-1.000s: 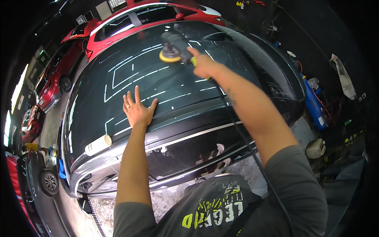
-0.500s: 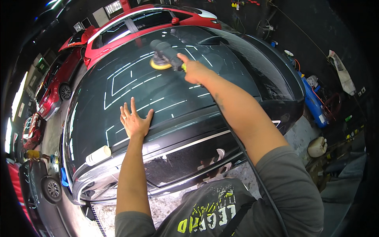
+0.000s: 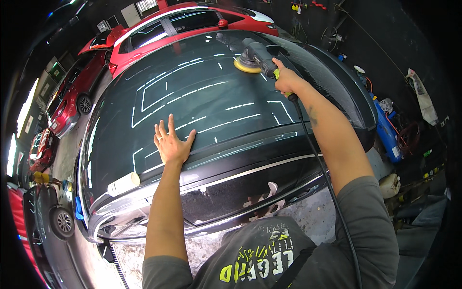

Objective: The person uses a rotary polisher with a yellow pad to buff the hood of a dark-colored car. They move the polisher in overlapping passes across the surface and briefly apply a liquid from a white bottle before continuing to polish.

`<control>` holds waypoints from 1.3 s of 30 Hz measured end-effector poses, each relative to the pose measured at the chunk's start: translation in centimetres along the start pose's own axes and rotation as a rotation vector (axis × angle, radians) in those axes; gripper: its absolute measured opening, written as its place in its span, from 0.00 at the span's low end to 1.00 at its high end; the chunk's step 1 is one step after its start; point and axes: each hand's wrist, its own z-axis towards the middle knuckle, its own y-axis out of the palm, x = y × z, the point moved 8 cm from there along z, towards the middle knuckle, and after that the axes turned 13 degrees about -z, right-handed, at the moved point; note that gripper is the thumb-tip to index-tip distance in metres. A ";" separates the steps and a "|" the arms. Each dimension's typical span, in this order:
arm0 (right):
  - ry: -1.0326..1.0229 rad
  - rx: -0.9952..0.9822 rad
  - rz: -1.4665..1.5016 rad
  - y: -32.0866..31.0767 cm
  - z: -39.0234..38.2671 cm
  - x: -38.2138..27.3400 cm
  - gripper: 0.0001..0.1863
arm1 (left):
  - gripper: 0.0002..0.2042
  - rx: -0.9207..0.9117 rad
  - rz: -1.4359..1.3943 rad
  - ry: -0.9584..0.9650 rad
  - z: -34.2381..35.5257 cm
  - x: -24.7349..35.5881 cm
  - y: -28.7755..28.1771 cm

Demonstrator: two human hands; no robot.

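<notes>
My right hand [image 3: 288, 79] is wrapped round the rear handle of a black car polisher [image 3: 259, 55]. The polisher's yellow foam pad [image 3: 247, 67] lies against the dark, glossy car roof [image 3: 202, 111], toward the windshield on the right. A black power cord [image 3: 315, 144] runs from the handle down past my right arm. My left hand [image 3: 173, 145] rests flat on the near side of the roof with fingers spread, holding nothing. Left of it, a white bottle [image 3: 123, 184] lies on its side near the roof's edge.
A red car [image 3: 144, 38] stands close behind the dark one, with another red car [image 3: 67, 101] farther left. A grey car [image 3: 57, 241] is at lower left. Along the right wall are a blue air compressor tank [image 3: 387, 132] and a beige jug [image 3: 390, 185].
The polisher and my right hand have swept right across the roof, toward the windshield. My left hand stays flat on the roof. The whole view has shifted slightly.
</notes>
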 end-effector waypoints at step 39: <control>-0.159 -0.056 0.720 3.8 -13.8 4.5 0.51 | 0.20 -0.879 -2.019 -0.581 6.0 34.7 17.8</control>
